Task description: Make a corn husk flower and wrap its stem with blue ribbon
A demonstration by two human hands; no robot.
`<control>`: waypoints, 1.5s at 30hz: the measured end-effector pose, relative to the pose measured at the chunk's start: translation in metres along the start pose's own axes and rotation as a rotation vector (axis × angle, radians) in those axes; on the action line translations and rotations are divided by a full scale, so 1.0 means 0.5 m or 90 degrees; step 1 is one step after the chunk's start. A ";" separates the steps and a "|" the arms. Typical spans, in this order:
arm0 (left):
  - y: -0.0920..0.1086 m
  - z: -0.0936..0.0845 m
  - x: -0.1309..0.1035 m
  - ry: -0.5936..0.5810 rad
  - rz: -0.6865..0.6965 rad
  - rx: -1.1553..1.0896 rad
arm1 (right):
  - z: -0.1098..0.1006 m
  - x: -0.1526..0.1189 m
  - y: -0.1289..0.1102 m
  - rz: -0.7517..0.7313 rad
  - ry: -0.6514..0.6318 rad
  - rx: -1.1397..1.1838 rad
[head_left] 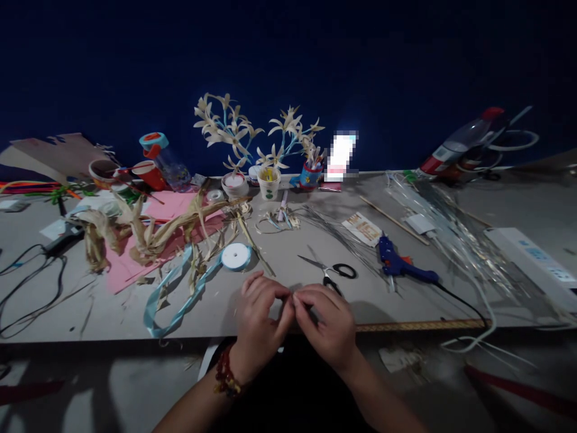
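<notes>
Left hand (262, 310), right hand (331, 319): fingertips pinched, meeting; anything between them, cannot tell. Best kept light, steady, clear of scissors (344, 271) just beyond.

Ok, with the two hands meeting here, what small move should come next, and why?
Probably a small roll of the right hand against the left hand: both appear pinched and meet near the front edge of the table, while the scissors and blue glue gun lie unheld. What, if anything, sits between them is too small to tell.
</notes>
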State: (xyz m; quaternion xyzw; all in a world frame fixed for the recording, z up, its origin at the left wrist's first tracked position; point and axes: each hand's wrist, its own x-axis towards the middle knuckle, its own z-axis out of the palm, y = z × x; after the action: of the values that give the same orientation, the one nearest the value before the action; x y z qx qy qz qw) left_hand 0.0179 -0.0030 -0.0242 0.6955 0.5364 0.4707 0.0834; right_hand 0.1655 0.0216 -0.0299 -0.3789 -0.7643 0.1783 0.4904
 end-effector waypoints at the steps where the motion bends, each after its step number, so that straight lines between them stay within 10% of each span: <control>1: -0.002 0.000 0.000 0.005 0.007 0.004 | -0.002 -0.002 -0.001 -0.011 0.003 0.005; 7: -0.036 -0.015 0.006 0.064 -0.035 0.037 | -0.026 -0.007 -0.007 -0.041 0.070 0.029; 14: -0.012 -0.028 0.010 -0.104 0.029 -0.074 | -0.015 0.002 -0.005 -0.029 0.009 0.029; 30: -0.027 -0.023 0.001 -0.006 -0.016 -0.040 | -0.031 -0.003 -0.011 -0.056 0.070 0.023; 45: 0.003 -0.026 0.000 -0.097 0.040 -0.096 | -0.019 -0.001 -0.011 -0.054 -0.007 0.038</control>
State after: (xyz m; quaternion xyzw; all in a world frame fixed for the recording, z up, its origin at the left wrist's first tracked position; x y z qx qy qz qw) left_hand 0.0094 -0.0086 -0.0162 0.7377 0.4694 0.4576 0.1614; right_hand 0.1720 0.0167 -0.0225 -0.3300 -0.7767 0.1821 0.5046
